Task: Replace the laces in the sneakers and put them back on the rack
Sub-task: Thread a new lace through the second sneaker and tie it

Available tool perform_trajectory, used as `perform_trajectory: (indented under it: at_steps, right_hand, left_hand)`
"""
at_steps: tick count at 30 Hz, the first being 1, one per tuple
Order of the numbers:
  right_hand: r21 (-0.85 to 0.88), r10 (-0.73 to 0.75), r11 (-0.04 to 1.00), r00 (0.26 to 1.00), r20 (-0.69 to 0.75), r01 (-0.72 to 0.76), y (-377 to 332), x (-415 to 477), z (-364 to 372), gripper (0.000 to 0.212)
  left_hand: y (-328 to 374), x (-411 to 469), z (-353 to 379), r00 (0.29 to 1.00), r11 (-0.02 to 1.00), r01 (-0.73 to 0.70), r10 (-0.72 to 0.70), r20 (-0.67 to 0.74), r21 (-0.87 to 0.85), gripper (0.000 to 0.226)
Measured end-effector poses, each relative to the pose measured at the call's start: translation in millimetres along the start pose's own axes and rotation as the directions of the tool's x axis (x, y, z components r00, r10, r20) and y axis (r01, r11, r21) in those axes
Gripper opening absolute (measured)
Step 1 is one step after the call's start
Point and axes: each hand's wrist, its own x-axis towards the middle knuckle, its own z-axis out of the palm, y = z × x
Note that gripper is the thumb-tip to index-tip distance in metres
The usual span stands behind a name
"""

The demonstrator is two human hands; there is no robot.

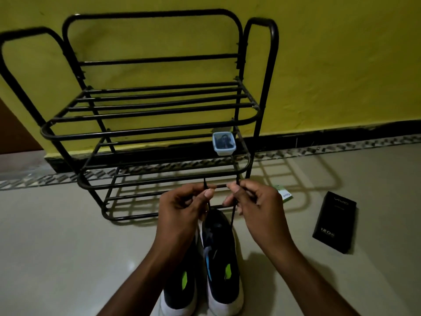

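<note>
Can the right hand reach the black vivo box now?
Probably yes: bare floor lies between the right hand and the black vivo box, though it pinches the lace and must let go.

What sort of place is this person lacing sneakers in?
Likely a room at home, perhaps an entryway: a black metal shoe rack stands against a yellow painted wall, and the sneakers sit on a pale, glossy floor with a patterned border.
</note>
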Motion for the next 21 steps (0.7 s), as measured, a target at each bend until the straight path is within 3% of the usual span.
perform_trajectory:
  at_steps: [7, 13, 21]
  right_hand:
    - [-0.010, -0.074, 0.997, 0.997, -0.025, 0.074, -7, 4, 8, 0.015]
    - [0.070, -0.049, 0.996, 0.990, -0.136, 0.059, -21, 2, 10, 0.039]
    - [0.061, -0.068, 0.995, 0.980, -0.186, 0.081, -25, -1, 13, 0.036]
  left_hand:
    - [6, 0, 5, 0.999, 0.999, 0.021, -0.023, -0.048, -0.033, 0.015]
    - [14, -1, 5, 0.996, 0.998, 0.035, -0.038, -0.080, -0.047, 0.006]
    - [14, 1, 6, 0.989, 0.993, 0.083, -0.092, -0.112, -0.081, 0.004]
